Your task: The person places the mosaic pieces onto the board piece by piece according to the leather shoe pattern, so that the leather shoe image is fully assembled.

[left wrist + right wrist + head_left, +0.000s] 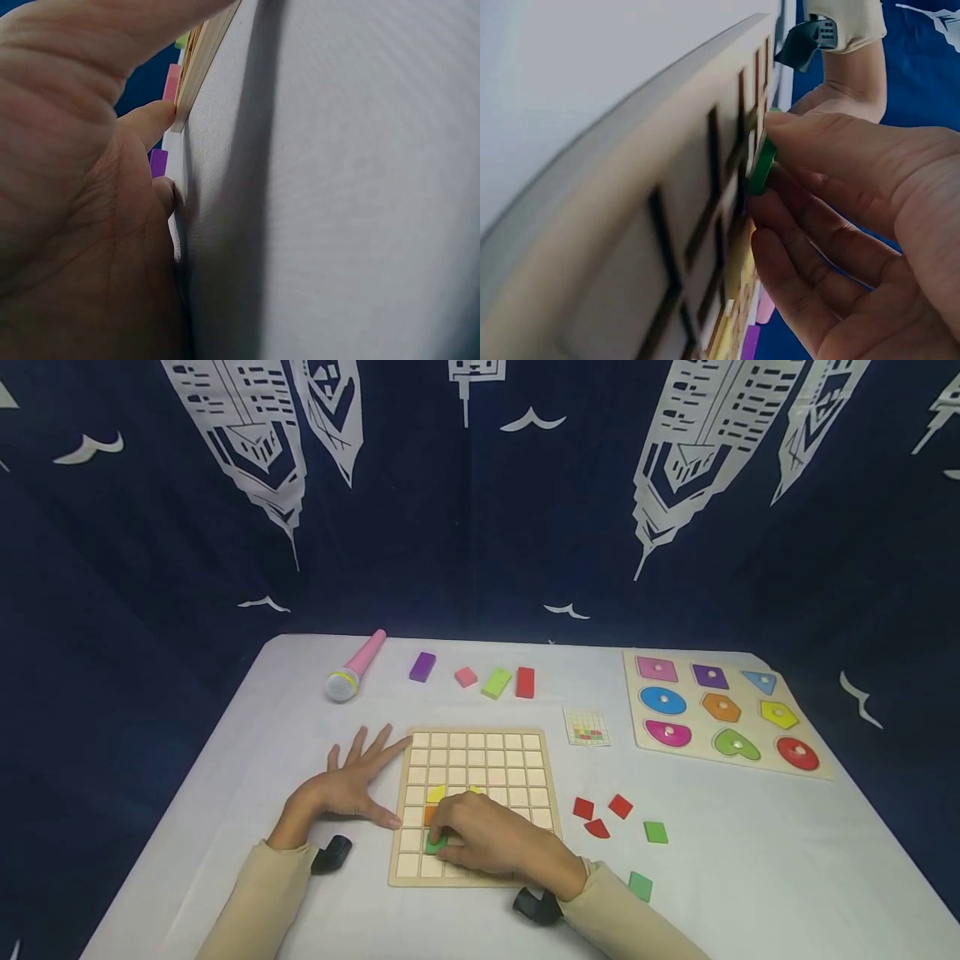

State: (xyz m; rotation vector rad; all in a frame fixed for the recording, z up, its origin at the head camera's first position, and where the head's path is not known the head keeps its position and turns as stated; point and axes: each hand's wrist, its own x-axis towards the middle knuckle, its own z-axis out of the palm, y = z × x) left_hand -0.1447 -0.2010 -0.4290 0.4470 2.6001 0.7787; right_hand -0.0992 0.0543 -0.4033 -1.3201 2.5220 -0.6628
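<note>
Tile (763, 166), green, edge-on in right hand (870, 172), right-wrist view only.

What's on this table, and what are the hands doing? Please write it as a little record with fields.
Right hand: pinches a green tile at the grid board
Left hand: fingers spread, touching the board's left edge
Also on the board: yellow and orange pieces
Right of the board: three red pieces, two green squares, patterned card
Beyond the board: pink microphone; purple, pink, light green and red blocks
Far right: puzzle board with nine coloured shapes
</note>
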